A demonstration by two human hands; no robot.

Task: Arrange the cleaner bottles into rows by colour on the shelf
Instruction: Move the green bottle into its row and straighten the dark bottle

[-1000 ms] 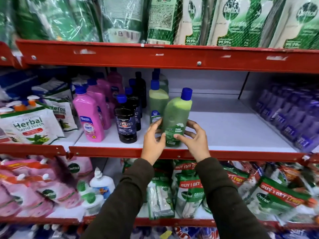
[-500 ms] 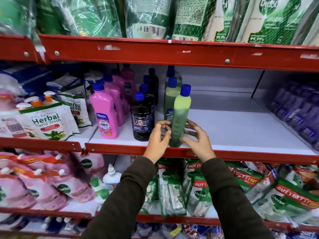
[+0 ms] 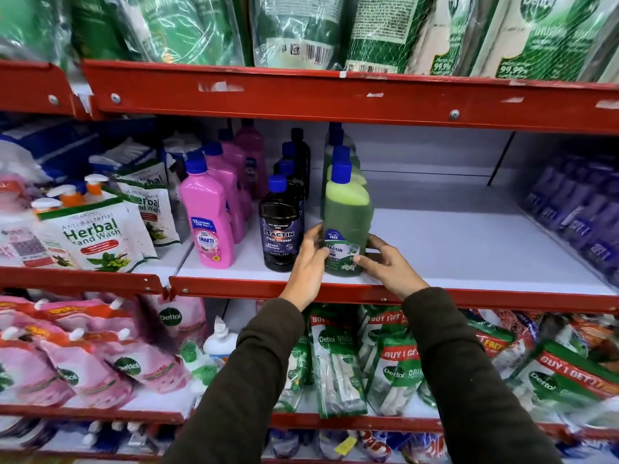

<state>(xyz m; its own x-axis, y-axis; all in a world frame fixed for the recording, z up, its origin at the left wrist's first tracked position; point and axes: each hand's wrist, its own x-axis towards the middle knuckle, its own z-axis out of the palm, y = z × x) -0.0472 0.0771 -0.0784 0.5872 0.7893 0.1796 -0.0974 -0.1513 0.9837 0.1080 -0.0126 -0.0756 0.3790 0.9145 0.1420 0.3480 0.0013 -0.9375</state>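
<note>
Green bottle (image 3: 346,226), blue-capped, stands upright at the shelf (image 3: 469,249) front, heading the green row beside the black (image 3: 280,226) and pink (image 3: 207,219) rows.

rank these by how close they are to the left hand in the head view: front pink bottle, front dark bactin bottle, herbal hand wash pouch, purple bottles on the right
From the left hand:
1. Front dark Bactin bottle, just to its left.
2. Front pink bottle, further left.
3. Herbal hand wash pouch, far left.
4. Purple bottles, far right end of the shelf.

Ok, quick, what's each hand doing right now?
Left hand: closed on the front green bottle, left side.
Right hand: closed on the same bottle, right side.
</note>
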